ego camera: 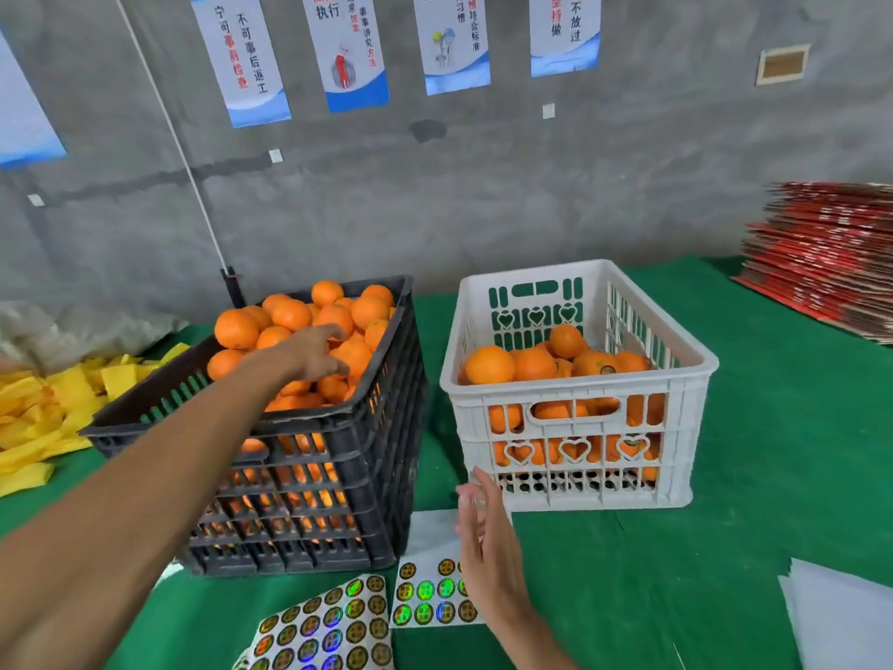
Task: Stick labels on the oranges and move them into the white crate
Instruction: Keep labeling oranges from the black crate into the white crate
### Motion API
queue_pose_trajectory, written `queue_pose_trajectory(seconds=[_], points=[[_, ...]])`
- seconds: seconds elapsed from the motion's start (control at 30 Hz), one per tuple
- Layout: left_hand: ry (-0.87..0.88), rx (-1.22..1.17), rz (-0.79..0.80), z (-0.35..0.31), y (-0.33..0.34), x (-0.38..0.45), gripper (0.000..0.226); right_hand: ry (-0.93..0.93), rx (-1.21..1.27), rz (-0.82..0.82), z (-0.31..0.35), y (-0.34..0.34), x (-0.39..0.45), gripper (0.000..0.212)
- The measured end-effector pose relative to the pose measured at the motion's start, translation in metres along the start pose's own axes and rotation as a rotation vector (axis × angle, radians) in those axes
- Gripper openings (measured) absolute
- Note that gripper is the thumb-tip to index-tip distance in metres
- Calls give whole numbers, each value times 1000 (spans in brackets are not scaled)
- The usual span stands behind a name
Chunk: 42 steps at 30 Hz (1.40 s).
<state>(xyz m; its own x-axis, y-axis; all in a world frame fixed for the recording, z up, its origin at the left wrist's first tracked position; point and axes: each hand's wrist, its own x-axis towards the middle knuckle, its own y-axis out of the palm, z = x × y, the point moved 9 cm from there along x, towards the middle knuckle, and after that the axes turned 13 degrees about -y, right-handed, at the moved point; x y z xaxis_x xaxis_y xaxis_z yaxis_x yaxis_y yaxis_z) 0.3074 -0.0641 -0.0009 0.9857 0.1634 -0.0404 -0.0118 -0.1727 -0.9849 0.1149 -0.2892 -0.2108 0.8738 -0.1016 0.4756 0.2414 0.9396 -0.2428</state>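
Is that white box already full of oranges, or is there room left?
Partly full. The oranges in the white crate sit below its rim, and the upper inside walls are bare.

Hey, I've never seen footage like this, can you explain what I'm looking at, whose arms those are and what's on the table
This is one picture from a camera worn on a person's head, looking down at their own bare arms. The left hand reaches onto the oranges piled in the black crate, with no clear grip yet. The right hand hovers open, holding nothing, above the label sheets. The white crate on the right already holds oranges. Everything rests on a green table cover.
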Motion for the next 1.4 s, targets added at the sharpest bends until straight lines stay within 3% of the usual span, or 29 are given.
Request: queue_pose_trajectory(seconds=[0.13, 0.3, 0.43, 0.57, 0.83, 0.9, 1.0, 1.07, 1.2, 1.3, 1.4], points=[[62, 11, 75, -11, 14, 37, 78, 7, -5, 13, -8, 4, 3, 60], [-17, 50, 124, -28, 22, 75, 56, 14, -24, 5, -22, 9, 7, 49], [-135, -26, 255, -18, 44, 98, 73, 12, -26, -2, -25, 11, 7, 48], [-101, -195, 364, -8, 53, 101, 94, 7, -34, 21, -24, 10, 7, 45], [-13, -204, 158, -10, 14, 59, 74, 52, -15, 28, -23, 7, 2, 74], [31, -333, 96, -14, -6, 31, 67, 59, -9, 22, -23, 6, 1, 71], [1, -826, 126, -5, -14, -13, 61, 98, -34, 38, -27, 8, -2, 50], [-26, -1012, 102, 4, -13, -42, 64, 111, -50, 65, -29, 8, -4, 41], [-9, -1154, 23, 12, -16, -91, 69, 102, -23, 119, -24, 7, -12, 45], [171, -1247, -65, -1, -35, -136, 53, 96, -34, 117, -23, -1, -17, 38], [368, -1287, 0, -27, -20, -177, 51, 114, -10, 95, -21, -12, -23, 21]])
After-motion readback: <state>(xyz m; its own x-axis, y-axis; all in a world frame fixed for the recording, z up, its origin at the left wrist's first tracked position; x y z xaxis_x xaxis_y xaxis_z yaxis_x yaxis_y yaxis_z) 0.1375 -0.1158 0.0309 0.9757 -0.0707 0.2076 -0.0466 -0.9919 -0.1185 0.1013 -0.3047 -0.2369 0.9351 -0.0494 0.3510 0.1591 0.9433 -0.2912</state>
